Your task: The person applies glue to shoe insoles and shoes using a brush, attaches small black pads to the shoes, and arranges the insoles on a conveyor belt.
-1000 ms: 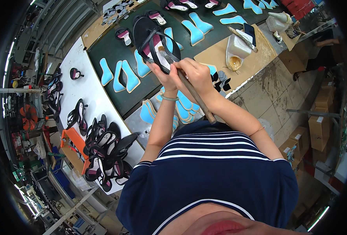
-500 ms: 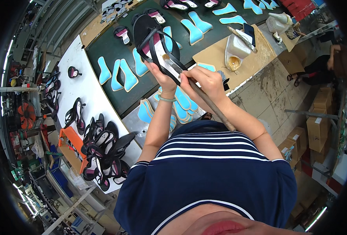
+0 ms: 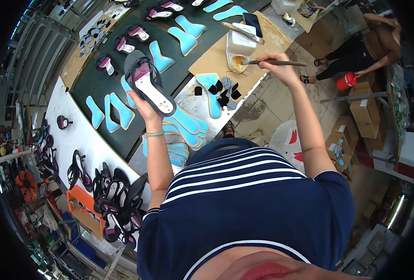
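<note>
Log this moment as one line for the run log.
left hand: holds sandal up | right hand: holds brush, tip at glue pot | workbench

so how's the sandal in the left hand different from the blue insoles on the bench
The sandal is held up in the left hand; the blue insoles lie flat on the bench. The sandal has black straps and a pale footbed; the insoles are bare, plain blue. Both are foot-shaped.

A black sandal (image 3: 150,84) with a matt pale insole and glossy straps, gripped in the left hand (image 3: 141,105); at 2 o'clock, the right hand (image 3: 274,65) holds a wooden-handled brush (image 3: 272,62) over a translucent plastic glue pot (image 3: 240,49). Smooth turquoise foam insoles (image 3: 183,37) lie on matt dark matting and brown cardboard (image 3: 214,58).
</note>
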Available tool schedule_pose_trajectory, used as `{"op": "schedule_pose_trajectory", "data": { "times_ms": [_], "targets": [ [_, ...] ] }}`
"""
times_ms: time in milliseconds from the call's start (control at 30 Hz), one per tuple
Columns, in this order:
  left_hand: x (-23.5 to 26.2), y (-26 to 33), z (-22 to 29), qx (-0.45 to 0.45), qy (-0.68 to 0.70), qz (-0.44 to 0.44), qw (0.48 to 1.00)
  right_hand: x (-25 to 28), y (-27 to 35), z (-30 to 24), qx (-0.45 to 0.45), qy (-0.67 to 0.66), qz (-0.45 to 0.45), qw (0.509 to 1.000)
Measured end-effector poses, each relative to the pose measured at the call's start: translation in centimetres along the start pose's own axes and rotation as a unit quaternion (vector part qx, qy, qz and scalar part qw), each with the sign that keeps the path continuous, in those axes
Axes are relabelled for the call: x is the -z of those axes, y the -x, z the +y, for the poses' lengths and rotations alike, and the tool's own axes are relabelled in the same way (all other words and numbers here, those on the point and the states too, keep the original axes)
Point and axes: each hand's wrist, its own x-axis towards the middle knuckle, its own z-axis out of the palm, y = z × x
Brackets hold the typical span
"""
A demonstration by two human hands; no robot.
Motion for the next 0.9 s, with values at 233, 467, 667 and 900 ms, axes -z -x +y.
{"op": "schedule_pose_trajectory", "data": {
  "times_ms": [233,467,667,900],
  "targets": [
    [0.7,1.0,-1.3,0.059,-0.007,-0.007,0.998,-2.5,-3.2,5.1,0.026,0.084,0.022,0.996],
    [1.9,2.2,0.2,0.084,-0.005,-0.003,0.996,0.9,-2.7,2.6,-0.011,-0.082,-0.026,0.996],
    [2.4,0.5,-0.6,0.020,-0.067,0.005,0.998,-0.6,-3.0,4.5,-0.122,-0.211,-0.053,0.968],
    [2.7,0.7,0.3,-0.006,-0.069,0.019,0.997,0.6,-1.5,8.7,-0.069,-0.408,0.041,0.909]
  ]
}}
